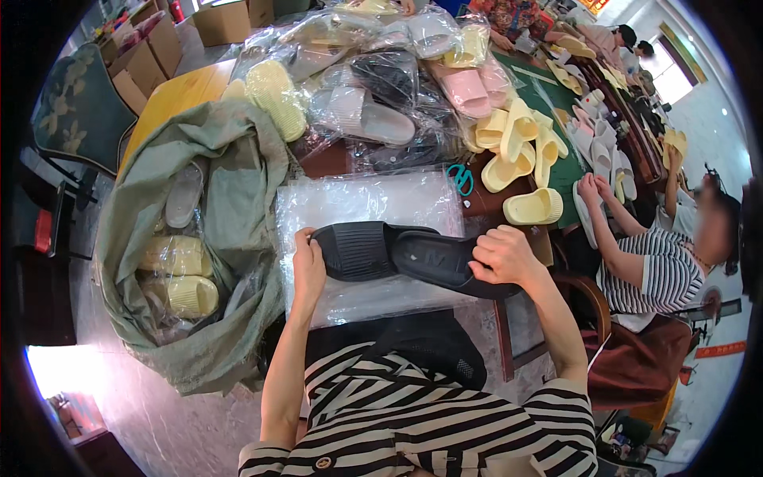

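A pair of black slide slippers (355,251) is stretched sideways in front of me, overlapping in the middle. The left one shows its ribbed strap, the right one its bare insole. My left hand (309,264) pinches the left end of the pair. At the other end, my right hand (503,256) is closed round the edge of the right slipper, fingers curled over it. Beneath them lies a stack of clear plastic bags (366,203) on the table. Teal-handled scissors (460,180) rest just beyond the stack's right corner.
A green sack (119,262) holding bagged slippers stands at left. Bagged slippers (366,115) pile up at the far side. Loose yellow slippers (532,206) lie right of the scissors. At right, a person in a striped shirt (656,274) handles a light slipper; a chair (83,111) stands far left.
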Tool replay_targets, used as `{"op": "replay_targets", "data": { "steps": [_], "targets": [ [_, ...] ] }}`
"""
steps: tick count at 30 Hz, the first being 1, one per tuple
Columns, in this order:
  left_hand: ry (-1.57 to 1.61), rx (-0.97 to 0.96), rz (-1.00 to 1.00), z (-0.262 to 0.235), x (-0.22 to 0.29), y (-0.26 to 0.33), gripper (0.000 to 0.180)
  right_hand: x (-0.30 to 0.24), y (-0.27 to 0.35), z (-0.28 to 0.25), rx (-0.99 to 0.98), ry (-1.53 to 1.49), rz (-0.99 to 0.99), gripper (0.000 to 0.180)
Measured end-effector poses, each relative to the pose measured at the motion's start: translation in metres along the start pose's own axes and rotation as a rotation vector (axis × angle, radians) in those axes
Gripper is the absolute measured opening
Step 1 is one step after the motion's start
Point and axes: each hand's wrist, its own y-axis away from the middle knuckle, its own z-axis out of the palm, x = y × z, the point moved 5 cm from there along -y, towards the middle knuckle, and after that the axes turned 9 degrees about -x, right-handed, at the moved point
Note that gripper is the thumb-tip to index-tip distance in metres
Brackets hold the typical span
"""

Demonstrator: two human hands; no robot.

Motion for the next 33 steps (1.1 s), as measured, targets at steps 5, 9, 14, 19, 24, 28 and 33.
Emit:
{"op": "replay_targets", "data": {
  "steps": [5, 9, 14, 19, 24, 28, 33],
  "targets": [
    [-0.044, -0.029, 0.28, 0.0, 0.01, -0.012, 0.028, -0.011, -0.017, -0.003, 0.087, 0.04, -0.099, 0.029],
    [0.031, 0.0, 0.294, -0.02, -0.004, -0.029, 0.029, -0.011, -0.033, -0.006, 0.198, 0.013, -0.096, 0.029],
    [0.192, -0.205, 0.274, -0.001, 0.01, -0.032, 0.03, -0.018, -0.048, -0.001, 0.3, -0.059, -0.129, 0.029],
    [0.233, -0.185, 0.244, 0.023, 0.009, -0.026, 0.032, -0.028, -0.071, 0.001, 0.354, -0.092, -0.121, 0.028],
    [0.378, -0.22, 0.141, 0.023, -0.005, -0.028, 0.038, -0.025, -0.066, 0.005, 0.335, -0.139, -0.077, 0.026],
    [0.328, -0.197, 0.024, 0.008, 0.002, -0.034, 0.047, -0.021, -0.032, 0.03, 0.413, -0.184, 0.124, 0.022],
    [-0.613, 0.016, 0.574, -0.002, 0.013, -0.041, 0.038, 0.023, 0.048, 0.039, 0.582, -0.286, 0.613, 0.028]
  ]
}}
